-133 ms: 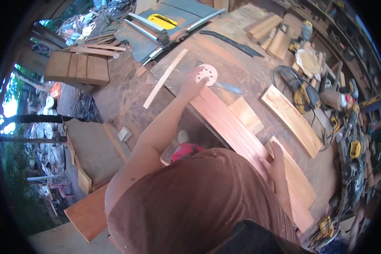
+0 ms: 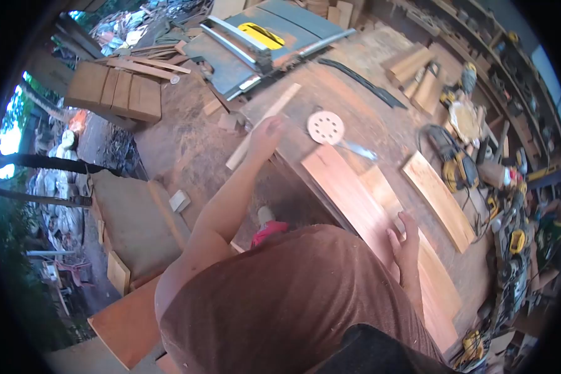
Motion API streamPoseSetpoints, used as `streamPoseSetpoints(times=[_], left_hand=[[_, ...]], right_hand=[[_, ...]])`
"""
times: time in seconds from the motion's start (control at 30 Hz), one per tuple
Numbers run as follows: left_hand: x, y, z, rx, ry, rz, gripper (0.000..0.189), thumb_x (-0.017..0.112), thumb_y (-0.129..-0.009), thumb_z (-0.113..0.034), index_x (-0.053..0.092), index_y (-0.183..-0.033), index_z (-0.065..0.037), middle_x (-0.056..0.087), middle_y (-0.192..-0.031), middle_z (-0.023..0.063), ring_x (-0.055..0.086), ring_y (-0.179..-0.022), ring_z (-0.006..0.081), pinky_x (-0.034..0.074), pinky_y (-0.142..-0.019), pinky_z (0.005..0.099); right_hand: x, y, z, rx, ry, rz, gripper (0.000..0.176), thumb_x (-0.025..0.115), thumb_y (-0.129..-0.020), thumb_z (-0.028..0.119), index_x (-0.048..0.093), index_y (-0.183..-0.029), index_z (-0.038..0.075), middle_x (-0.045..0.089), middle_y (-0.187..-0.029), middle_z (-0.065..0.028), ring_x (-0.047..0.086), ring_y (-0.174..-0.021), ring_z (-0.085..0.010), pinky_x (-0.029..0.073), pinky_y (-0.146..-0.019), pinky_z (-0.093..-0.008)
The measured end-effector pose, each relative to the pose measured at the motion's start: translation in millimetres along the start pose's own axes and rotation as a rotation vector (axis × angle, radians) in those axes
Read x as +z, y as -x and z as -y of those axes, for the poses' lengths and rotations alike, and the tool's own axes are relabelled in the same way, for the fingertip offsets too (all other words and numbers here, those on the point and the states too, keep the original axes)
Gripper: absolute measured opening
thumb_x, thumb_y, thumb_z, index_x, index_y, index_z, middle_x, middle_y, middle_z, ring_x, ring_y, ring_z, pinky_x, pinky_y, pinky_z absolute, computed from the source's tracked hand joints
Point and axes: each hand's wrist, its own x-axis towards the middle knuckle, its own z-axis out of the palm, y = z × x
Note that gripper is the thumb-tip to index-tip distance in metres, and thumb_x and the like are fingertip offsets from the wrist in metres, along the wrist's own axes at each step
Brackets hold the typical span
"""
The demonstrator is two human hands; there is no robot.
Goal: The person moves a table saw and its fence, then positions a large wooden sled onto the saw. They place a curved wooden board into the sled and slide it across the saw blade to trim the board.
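Note:
My left hand (image 2: 267, 136) is over the thin wood strip (image 2: 287, 96) at the bench's near edge; its fingers are blurred and I cannot tell whether it touches the strip. To its right a round sanding disc with holes (image 2: 325, 128) lies flat, beside a blue blade-like tool (image 2: 360, 150). A long reddish board (image 2: 346, 190) runs diagonally towards my body. My right hand (image 2: 406, 246), fingers apart, rests at this board's right edge. Paler wood pieces (image 2: 380, 187) lie against and partly under it, and another pale board (image 2: 439, 202) is further right.
A table saw (image 2: 293, 31) with a yellow insert stands at the far side. A black bar (image 2: 361, 82) lies on the bench (image 2: 374, 124). A yellow-black sander (image 2: 458, 169), cables and cluttered shelves are at the right. Stacked wood blocks (image 2: 115, 92) are at the left.
My left hand has let go of the sanding disc and moved left to the thin strip. The disc stays on the bench. My right hand remains by the board; the camera view has shifted slightly.

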Motion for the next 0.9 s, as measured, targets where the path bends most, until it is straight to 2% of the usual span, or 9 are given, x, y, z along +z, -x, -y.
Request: streamPoseSetpoints(times=[0.13,0.23,0.37,0.43,0.47,0.5,0.63,0.73,0.9], left_hand=[[-136,-20,29,-0.275,0.109,0.286,0.035,0.051,-0.096,-0.019,0.055,-0.129,-0.009,0.069,-0.087,0.0099,0.065,-0.070,0.0168,0.052,-0.069,0.0316],[-204,-7,62,-0.394,0.213,0.163,0.035,0.043,-0.099,-0.016,0.053,-0.130,-0.003,0.068,-0.075,0.0074,0.061,-0.052,0.0166,0.051,-0.055,0.0296],[-299,41,181,-0.223,0.038,-0.081,0.064,0.050,-0.083,0.005,0.034,-0.145,-0.002,0.046,-0.136,0.0173,0.061,-0.107,0.0236,0.052,-0.084,0.0338],[-353,92,267,-0.162,-0.307,-0.112,0.065,0.051,-0.081,0.003,0.035,-0.144,-0.001,0.042,-0.144,0.0208,0.047,-0.129,0.0305,0.041,-0.104,0.0389],[-382,108,257,-0.482,-0.338,-0.022,0.060,0.053,-0.081,-0.003,0.041,-0.140,0.000,0.049,-0.137,0.0243,0.048,-0.127,0.0353,0.036,-0.108,0.0393],[-404,141,268,-0.474,-0.256,-0.012,0.055,0.056,-0.083,-0.012,0.047,-0.135,0.003,0.054,-0.130,0.0259,0.049,-0.126,0.0363,0.037,-0.107,0.0401],[-452,277,316,-1.192,-0.363,-0.068,0.049,0.056,-0.087,-0.018,0.051,-0.130,0.005,0.058,-0.126,0.0241,0.053,-0.121,0.0345,0.042,-0.102,0.0409],[-459,404,384,-1.436,0.066,-0.107,0.039,0.052,-0.090,-0.017,0.057,-0.124,0.000,0.061,-0.118,0.0221,0.059,-0.112,0.0295,0.047,-0.092,0.0415],[-503,433,391,-1.256,-0.267,0.311,0.039,0.057,-0.088,-0.021,0.059,-0.120,0.001,0.064,-0.111,0.0205,0.061,-0.102,0.0283,0.048,-0.086,0.0406]], right_hand=[[78,-75,104,-0.147,-0.079,-0.069,0.025,0.069,-0.082,0.010,0.063,-0.105,0.002,0.064,-0.105,-0.0171,0.061,-0.101,-0.0337,0.047,-0.089,-0.0387],[131,-128,170,-0.271,-0.162,0.082,0.014,0.067,-0.085,0.011,0.065,-0.094,0.001,0.066,-0.093,-0.0165,0.064,-0.090,-0.0335,0.050,-0.082,-0.0380],[182,-181,264,-0.329,-0.032,0.291,0.015,0.066,-0.085,0.015,0.067,-0.092,0.002,0.067,-0.090,-0.0146,0.065,-0.086,-0.0319,0.051,-0.077,-0.0390],[213,-209,284,-0.438,-0.030,0.322,0.015,0.066,-0.085,0.016,0.068,-0.092,0.003,0.067,-0.090,-0.0141,0.065,-0.085,-0.0315,0.051,-0.077,-0.0388],[229,-223,291,-0.546,-0.033,0.358,0.016,0.066,-0.085,0.018,0.069,-0.093,0.004,0.068,-0.090,-0.0136,0.065,-0.084,-0.0311,0.051,-0.076,-0.0386],[241,-236,302,-0.551,-0.018,0.372,0.016,0.066,-0.085,0.018,0.069,-0.093,0.004,0.068,-0.090,-0.0136,0.065,-0.084,-0.0311,0.051,-0.076,-0.0386],[311,-306,354,-0.591,-0.081,0.549,0.019,0.066,-0.085,0.021,0.069,-0.095,0.005,0.068,-0.089,-0.0139,0.066,-0.082,-0.0305,0.052,-0.073,-0.0375],[388,-339,407,-0.573,-0.092,0.640,0.020,0.066,-0.085,0.021,0.068,-0.095,0.004,0.068,-0.089,-0.0140,0.067,-0.083,-0.0298,0.053,-0.073,-0.0374],[523,-396,480,-0.820,0.064,0.749,0.030,0.066,-0.084,0.028,0.066,-0.103,0.005,0.068,-0.095,-0.0153,0.065,-0.090,-0.0315,0.051,-0.079,-0.0394]])
